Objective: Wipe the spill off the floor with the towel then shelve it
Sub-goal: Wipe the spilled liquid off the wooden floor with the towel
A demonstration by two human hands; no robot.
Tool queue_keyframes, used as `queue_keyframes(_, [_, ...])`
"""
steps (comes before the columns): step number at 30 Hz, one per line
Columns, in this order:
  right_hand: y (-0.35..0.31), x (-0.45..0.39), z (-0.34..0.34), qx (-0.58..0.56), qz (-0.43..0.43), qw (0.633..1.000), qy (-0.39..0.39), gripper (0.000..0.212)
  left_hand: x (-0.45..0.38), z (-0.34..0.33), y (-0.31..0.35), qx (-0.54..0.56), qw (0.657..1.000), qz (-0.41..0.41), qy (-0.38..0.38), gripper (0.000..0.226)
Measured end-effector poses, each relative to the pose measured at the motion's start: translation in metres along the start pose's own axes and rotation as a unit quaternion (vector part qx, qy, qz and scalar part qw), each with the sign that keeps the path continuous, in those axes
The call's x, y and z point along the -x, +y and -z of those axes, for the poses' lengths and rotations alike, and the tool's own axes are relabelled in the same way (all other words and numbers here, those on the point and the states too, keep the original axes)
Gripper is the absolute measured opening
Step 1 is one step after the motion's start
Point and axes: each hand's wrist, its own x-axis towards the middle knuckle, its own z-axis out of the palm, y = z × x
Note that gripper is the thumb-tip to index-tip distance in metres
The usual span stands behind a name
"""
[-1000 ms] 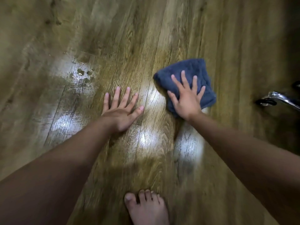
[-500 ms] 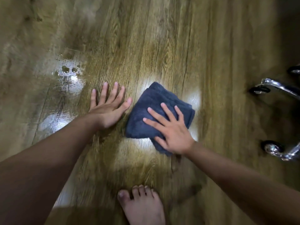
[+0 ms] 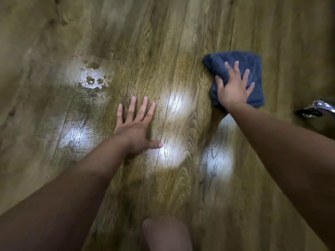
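A folded dark blue towel [image 3: 241, 60] lies flat on the wooden floor [image 3: 163, 42] at the upper right. My right hand [image 3: 233, 87] presses down on it with fingers spread across its near half. My left hand [image 3: 136, 125] rests palm down on the bare floor in the middle, fingers apart, holding nothing. Water drops and a wet sheen of the spill [image 3: 92, 78] sit on the boards to the upper left of my left hand, well apart from the towel.
A chrome chair leg with a black castor [image 3: 315, 110] juts in at the right edge, close to the towel. My bare foot [image 3: 166, 232] stands at the bottom centre. Bright light reflections lie on the boards between my arms.
My right hand has slid the towel away from my left hand, up and to the right. The left hand has stayed planted on the floor.
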Motion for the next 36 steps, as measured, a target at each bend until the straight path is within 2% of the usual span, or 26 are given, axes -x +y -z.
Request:
queue_keyframes(5, [-0.007,0.028,-0.005,0.008,0.034,0.999,-0.005,0.059,0.002,0.002,-0.001,-0.007,1.000,-0.011,-0.006,0.125])
queue_keyframes(8, [-0.015,0.063,-0.014,0.028,0.085,0.996,-0.013,0.058,0.006,0.012,-0.006,0.131,0.990,-0.044,-0.008,0.103])
queue_keyframes(10, [-0.019,0.090,-0.021,0.040,0.123,0.992,-0.009,0.059,0.008,0.014,-0.018,0.242,0.966,-0.043,0.079,0.072])
queue_keyframes(12, [-0.022,0.116,-0.028,0.047,0.156,0.987,-0.009,0.060,0.021,0.007,-0.036,0.309,0.919,-0.009,0.244,0.038])
queue_keyframes(14, [-0.026,0.141,-0.035,0.063,0.192,0.979,-0.020,0.060,0.040,-0.007,-0.064,0.277,0.867,0.044,0.413,0.028])
queue_keyframes(16, [-0.035,0.167,-0.043,0.082,0.235,0.968,-0.027,0.062,0.061,-0.022,-0.102,0.214,0.834,0.149,0.486,0.031])
queue_keyframes(18, [-0.048,0.194,-0.051,0.108,0.285,0.952,-0.037,0.065,0.081,-0.035,-0.141,0.185,0.803,0.281,0.492,0.034])
queue_keyframes(20, [-0.067,0.220,-0.061,0.134,0.350,0.926,-0.043,0.066,0.096,-0.046,-0.170,0.166,0.778,0.366,0.483,0.036])
queue_keyframes(23, [-0.103,0.252,-0.077,0.160,0.460,0.872,-0.050,0.068,0.102,-0.063,-0.186,0.127,0.785,0.358,0.489,0.031])
queue_keyframes(26, [-0.147,0.261,-0.094,0.172,0.508,0.841,-0.067,0.069,0.100,-0.065,-0.189,0.125,0.784,0.358,0.491,0.032])
queue_keyframes(36, [-0.271,0.224,-0.122,0.148,0.470,0.869,-0.044,0.070,0.098,-0.065,-0.191,0.130,0.771,0.355,0.512,0.032])
